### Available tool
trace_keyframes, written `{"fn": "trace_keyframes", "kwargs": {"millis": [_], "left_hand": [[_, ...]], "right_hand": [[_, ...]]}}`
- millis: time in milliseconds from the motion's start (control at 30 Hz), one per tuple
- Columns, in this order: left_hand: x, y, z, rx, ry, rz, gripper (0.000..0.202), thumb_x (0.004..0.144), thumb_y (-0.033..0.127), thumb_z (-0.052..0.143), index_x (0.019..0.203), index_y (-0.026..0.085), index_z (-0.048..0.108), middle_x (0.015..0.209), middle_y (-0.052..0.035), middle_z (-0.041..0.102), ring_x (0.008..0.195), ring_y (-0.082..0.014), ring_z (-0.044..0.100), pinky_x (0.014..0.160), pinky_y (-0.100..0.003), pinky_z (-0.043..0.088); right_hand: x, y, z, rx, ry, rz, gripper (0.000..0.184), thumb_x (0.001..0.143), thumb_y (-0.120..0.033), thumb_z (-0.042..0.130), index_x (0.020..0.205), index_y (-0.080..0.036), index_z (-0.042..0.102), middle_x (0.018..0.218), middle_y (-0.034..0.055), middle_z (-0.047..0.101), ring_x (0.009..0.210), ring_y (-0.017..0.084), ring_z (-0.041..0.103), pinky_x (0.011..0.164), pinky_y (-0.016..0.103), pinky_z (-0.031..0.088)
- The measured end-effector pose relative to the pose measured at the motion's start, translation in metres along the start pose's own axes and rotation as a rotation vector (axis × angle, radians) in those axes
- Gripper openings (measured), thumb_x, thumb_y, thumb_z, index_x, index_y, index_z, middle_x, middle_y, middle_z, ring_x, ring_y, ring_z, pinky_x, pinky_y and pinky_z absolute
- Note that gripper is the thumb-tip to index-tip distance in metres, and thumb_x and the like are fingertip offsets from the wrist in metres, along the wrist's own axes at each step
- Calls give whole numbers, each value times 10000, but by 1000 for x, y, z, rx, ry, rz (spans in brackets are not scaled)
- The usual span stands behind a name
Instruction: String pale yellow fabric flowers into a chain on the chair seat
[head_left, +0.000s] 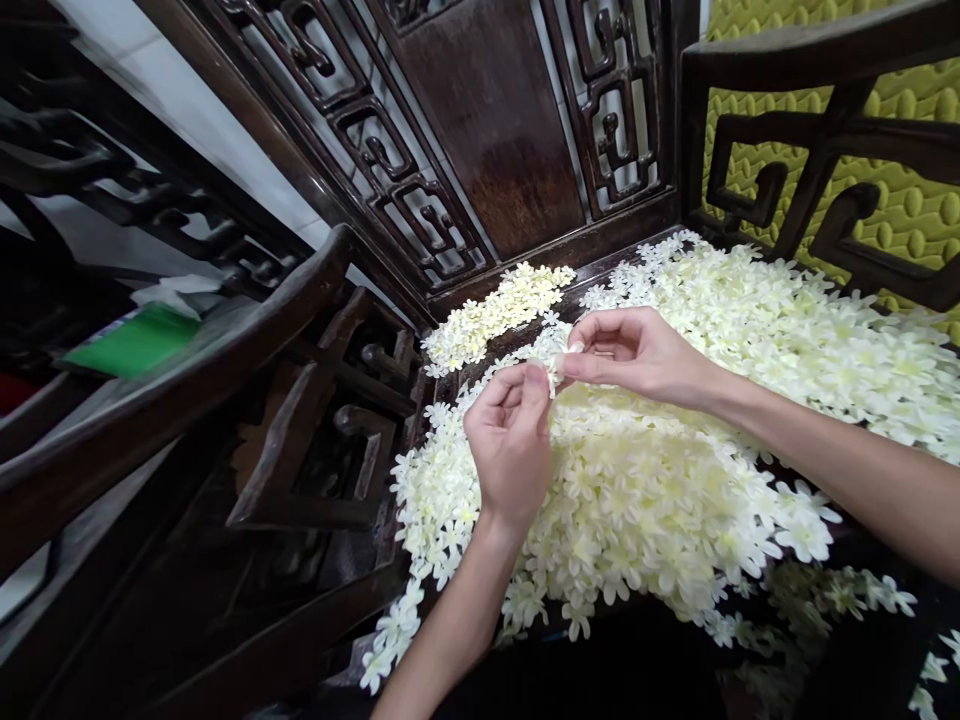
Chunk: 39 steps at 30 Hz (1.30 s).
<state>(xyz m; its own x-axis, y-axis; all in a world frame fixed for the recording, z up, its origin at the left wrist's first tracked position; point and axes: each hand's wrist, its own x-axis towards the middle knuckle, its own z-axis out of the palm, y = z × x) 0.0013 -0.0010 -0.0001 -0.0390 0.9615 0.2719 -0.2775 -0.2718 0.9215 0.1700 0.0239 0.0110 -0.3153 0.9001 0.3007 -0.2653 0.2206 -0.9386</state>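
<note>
Both of my hands meet above a big heap of pale yellow-white artificial flowers (630,490) spread over a dark wooden seat. My left hand (511,430) is closed, thumb against forefinger, on a small white flower (553,368). From the other side my right hand (637,355) pinches at the same spot, its fingertips touching white petals. How many petals or flowers sit between the fingers I cannot make out. Behind the hands lies a separate strip of smaller cream flowers (502,312) along the back of the seat.
A carved wooden backrest (495,130) rises behind the seat. Wooden armrests flank it, the left one (300,290) close to my left arm. A green packet (135,338) lies at far left. Yellow quilted fabric (900,210) shows behind the right armrest (825,60).
</note>
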Motion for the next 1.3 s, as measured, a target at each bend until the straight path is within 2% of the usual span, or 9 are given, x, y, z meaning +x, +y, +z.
{"fn": "trace_keyframes", "kwargs": {"millis": [233,333,433,567,767,967,1100,1200,1300], "left_hand": [[3,2,-1,-114,73,-36,184,857,342,751,827,170,697,850,-29,706,931,-161,719,1015,-417,560],[3,3,-1,-127,85,-25,166,864,325,746,828,169,703,867,-30,713,932,-154,720,1025,-416,559],[3,2,-1,-123,82,-19,160,877,324,732,835,172,708,878,-36,726,935,-150,721,1020,-401,563],[1,2,-1,-121,72,-15,165,872,328,738,829,172,708,863,-33,724,928,-150,727,1035,-410,555],[1,2,0,-98,63,-21,172,871,340,737,843,174,704,830,-16,706,898,-149,737,1041,-417,550],[0,0,0,-88,52,-13,161,869,331,738,841,177,699,817,-12,693,914,-162,737,1026,-430,560],[0,1,0,-66,52,2,163,865,332,740,827,180,697,824,-12,690,926,-156,727,1024,-420,559],[-1,2,2,-29,61,19,174,867,347,735,828,181,699,842,-24,699,959,-168,722,1018,-412,557],[-1,2,4,-2,64,42,179,869,347,732,821,177,707,831,-25,697,920,-157,709,973,-369,567]], "right_hand": [[2,-5,-8,-45,15,-20,244,782,-379,824,834,-146,772,799,29,719,697,104,596,647,250,463],[3,-4,-10,-83,18,-50,250,756,-376,847,866,-158,794,859,57,758,735,128,635,652,258,480],[3,1,-9,-142,61,-62,268,747,-397,853,795,-144,780,707,27,704,585,92,541,509,229,381],[3,5,-7,-213,98,-90,355,791,-452,808,695,-126,706,553,-31,553,472,53,380,418,224,235],[0,-1,-3,-306,63,-48,469,840,-527,739,610,-149,581,498,-63,444,429,45,305,401,232,191],[-1,2,-5,-403,226,-26,687,902,-654,571,434,-203,349,402,-76,269,367,52,237,417,261,224],[-2,5,-11,-548,281,-62,702,914,-697,497,419,-200,490,365,-48,343,351,73,315,458,281,311],[-3,-1,-10,-598,316,-154,645,914,-658,551,486,-180,615,380,-59,342,378,71,297,495,285,318],[-3,-8,-3,-439,148,-160,460,881,-577,668,692,-166,748,512,-25,531,458,82,383,480,270,297]]}}
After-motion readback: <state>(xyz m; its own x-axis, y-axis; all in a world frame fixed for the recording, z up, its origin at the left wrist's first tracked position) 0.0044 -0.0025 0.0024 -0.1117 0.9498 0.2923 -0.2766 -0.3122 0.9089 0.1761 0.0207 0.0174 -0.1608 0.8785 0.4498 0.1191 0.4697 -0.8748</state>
